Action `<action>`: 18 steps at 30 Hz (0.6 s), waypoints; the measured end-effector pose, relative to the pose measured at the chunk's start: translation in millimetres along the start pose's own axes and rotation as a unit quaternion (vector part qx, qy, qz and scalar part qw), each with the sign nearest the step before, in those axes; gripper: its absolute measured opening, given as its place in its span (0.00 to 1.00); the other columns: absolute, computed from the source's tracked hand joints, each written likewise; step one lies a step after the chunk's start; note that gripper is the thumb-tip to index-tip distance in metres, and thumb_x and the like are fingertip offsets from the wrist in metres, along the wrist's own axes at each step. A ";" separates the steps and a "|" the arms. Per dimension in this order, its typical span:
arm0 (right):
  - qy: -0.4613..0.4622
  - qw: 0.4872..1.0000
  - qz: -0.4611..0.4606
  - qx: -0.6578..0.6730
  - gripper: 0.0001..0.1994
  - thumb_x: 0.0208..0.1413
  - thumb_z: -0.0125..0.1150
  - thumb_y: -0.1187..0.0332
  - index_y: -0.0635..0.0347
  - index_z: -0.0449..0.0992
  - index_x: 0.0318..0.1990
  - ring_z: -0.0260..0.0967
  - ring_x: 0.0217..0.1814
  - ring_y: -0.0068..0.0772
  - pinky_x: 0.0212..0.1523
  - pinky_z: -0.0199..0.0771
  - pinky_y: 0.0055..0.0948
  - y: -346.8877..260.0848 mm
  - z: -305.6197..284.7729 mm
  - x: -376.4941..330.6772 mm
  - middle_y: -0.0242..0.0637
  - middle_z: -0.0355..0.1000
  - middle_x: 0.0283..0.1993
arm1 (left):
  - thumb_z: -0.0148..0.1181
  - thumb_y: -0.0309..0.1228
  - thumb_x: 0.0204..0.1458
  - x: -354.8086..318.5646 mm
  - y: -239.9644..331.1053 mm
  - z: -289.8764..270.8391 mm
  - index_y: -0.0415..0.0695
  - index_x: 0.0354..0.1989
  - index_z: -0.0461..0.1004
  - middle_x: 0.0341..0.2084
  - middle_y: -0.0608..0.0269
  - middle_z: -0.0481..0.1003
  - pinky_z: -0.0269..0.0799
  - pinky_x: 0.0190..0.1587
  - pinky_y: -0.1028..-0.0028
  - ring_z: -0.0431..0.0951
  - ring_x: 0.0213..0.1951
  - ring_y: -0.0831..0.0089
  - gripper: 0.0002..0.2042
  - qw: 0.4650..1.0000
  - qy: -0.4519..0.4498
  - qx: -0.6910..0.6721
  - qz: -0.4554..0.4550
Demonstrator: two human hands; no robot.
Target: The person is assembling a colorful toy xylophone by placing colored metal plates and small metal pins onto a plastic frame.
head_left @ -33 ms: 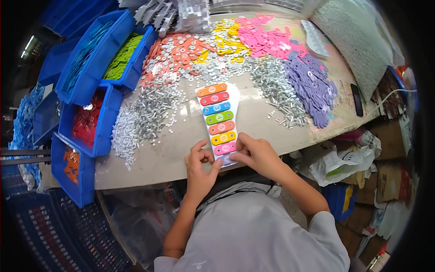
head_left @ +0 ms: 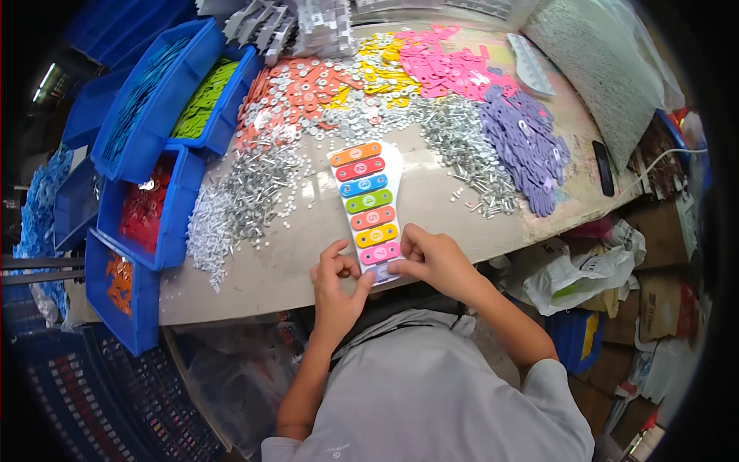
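Note:
A white toy xylophone (head_left: 390, 173) lies on the table with its narrow end toward me. Colored bars cross it: orange, red, blue, green, coral, yellow and pink, with a purple bar (head_left: 381, 273) at the near end. My left hand (head_left: 336, 289) has its thumb pressed on the purple bar's left end, the other fingers curled beside the base. From the right, my right hand (head_left: 435, 262) puts its thumb on the same bar, its fingers bent along the base's edge. Both thumbs partly cover the purple bar.
Metal pins (head_left: 265, 181) and white plastic pieces (head_left: 206, 231) lie left; more pins (head_left: 469, 146) lie right. Behind are coral (head_left: 312, 81), yellow (head_left: 385, 65), pink (head_left: 454, 65) and purple bars (head_left: 523, 146). Blue bins (head_left: 175, 223) line the left, a dark phone (head_left: 603, 168) the right edge.

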State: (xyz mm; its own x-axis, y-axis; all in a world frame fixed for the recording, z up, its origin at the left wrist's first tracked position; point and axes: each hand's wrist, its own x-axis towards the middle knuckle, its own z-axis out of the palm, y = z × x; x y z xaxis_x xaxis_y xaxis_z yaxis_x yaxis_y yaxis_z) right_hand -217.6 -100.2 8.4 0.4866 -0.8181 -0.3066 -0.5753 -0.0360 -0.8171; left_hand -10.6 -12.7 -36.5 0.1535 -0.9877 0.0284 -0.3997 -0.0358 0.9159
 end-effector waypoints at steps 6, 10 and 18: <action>0.072 0.993 -0.029 0.085 0.12 0.57 0.73 0.66 0.61 0.73 0.33 0.65 0.23 0.18 0.26 0.65 0.26 20.9 2.7 -3.0 0.32 0.72 0.22 | 0.70 0.26 0.53 2.6 -3.3 2.3 0.40 0.64 0.66 0.31 0.67 0.74 0.63 0.55 0.67 0.69 0.42 0.71 0.30 1.000 -0.005 -0.019 -0.001; 0.399 0.896 -0.095 -0.170 0.05 0.63 0.61 0.72 0.64 0.78 0.40 0.75 0.39 0.44 0.42 0.74 0.37 51.9 -42.3 17.0 0.45 0.77 0.39 | 0.67 0.24 0.56 -0.7 -6.0 -3.1 0.40 0.65 0.64 0.32 0.68 0.72 0.67 0.54 0.72 0.70 0.42 0.75 0.28 1.000 -0.001 -0.001 0.012; 0.374 0.871 -0.055 -0.313 0.05 0.60 0.61 0.75 0.66 0.77 0.41 0.72 0.45 0.52 0.48 0.70 0.42 91.2 -116.0 28.7 0.48 0.77 0.39 | 0.64 0.24 0.60 -2.1 -11.2 -2.3 0.40 0.56 0.74 0.33 0.64 0.75 0.71 0.48 0.69 0.75 0.38 0.70 0.16 0.981 0.059 -0.171 -0.063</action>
State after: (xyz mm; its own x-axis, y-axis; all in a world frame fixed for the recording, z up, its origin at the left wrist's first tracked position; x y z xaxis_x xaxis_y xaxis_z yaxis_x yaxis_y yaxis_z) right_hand -332.5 -193.5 -18.3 0.1327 -0.9266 0.3519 -0.9120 -0.2532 -0.3226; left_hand -4.4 -9.8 -45.9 0.2934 -0.9537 -0.0666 -0.0472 -0.0841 0.9953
